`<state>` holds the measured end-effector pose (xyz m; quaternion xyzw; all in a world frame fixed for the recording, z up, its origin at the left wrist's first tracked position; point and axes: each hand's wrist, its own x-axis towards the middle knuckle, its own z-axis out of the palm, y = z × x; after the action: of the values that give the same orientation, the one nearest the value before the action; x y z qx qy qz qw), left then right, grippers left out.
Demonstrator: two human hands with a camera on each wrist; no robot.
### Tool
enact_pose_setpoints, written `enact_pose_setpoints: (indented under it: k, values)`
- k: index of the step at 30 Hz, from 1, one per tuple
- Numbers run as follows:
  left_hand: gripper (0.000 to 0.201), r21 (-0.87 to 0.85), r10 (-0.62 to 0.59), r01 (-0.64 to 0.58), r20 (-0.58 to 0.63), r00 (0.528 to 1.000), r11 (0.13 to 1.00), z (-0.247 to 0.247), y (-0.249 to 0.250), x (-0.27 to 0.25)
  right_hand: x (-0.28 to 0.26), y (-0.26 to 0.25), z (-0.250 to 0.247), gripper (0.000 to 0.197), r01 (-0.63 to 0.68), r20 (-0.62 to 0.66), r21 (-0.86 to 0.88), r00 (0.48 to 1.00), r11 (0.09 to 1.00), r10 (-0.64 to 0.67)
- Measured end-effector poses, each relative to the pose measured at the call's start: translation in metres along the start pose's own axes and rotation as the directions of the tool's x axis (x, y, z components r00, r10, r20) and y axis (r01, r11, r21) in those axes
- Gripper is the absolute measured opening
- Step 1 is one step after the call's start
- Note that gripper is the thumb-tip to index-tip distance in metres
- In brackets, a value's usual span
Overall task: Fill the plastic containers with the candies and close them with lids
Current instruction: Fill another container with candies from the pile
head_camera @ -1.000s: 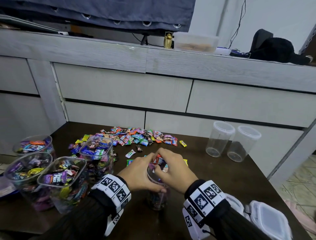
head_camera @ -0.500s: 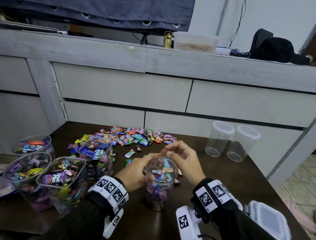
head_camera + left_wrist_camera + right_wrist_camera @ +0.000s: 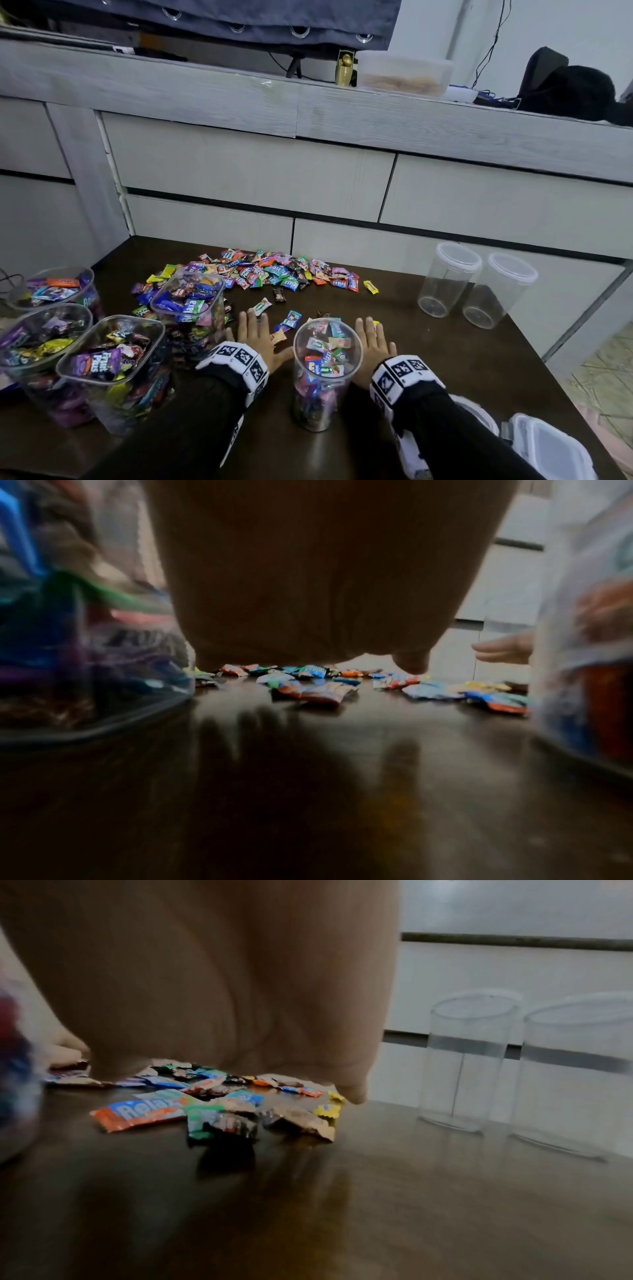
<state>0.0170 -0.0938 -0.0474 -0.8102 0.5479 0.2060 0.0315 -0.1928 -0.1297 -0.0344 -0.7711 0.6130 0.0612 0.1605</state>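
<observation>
Both hands have left the full round container (image 3: 327, 370) and now lie flat, left hand (image 3: 262, 337) and right hand (image 3: 373, 346) empty beside it; light, slippery plastic, best held around the middle.

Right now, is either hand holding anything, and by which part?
Nothing is held. The left hand and right hand are flat and open beside the round candy container.

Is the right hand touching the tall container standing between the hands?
Cannot tell. In the head view the right hand lies flat, fingers straight, right beside the tall container, whose rim overlaps the hand's edge. The right wrist view blurs that side.
</observation>
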Motion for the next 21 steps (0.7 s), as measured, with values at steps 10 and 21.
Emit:
enact_pose_setpoints:
  k: [10,21]
  values:
    - [0.097,0.192,0.061,-0.058,-0.011,0.998,0.98,0.017,0.002,0.056,0.062,-0.01,0.017,0.103,0.116,0.052,-0.056,0.992,0.992,-0.113]
    - [0.113,0.231,0.114,-0.089,-0.094,0.989,0.969,-0.016,0.011,0.101,0.117,-0.033,-0.006,0.102,0.229,0.087,-0.148,0.972,0.962,-0.218]
